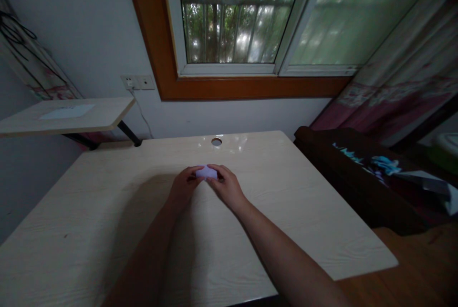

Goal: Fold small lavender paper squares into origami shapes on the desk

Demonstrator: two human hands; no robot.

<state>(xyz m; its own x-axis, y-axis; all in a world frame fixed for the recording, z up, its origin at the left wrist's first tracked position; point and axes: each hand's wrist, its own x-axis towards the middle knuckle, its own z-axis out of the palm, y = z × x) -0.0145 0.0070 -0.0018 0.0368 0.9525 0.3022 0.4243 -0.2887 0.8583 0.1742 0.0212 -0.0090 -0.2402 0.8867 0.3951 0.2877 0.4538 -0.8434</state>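
Between my two hands is a small pale lavender piece, perhaps folded paper (206, 172), low over or on the light wooden desk (279, 202). My left hand (184, 185) pinches its left end between thumb and fingers. Its right end is gripped the same way by my right hand (227, 184). The thumbs are close together at the near edge, and the index fingers lie along the far edge. My fingers cover both ends, so its full shape is hidden.
A round cable hole (216, 142) is near the desk's back edge. At the left stands a raised shelf (103, 111) with a sheet of paper (67, 111) on it. Behind are a wall socket (138, 82) and a window (236, 16). Dark furniture (332, 168) stands right of the desk.
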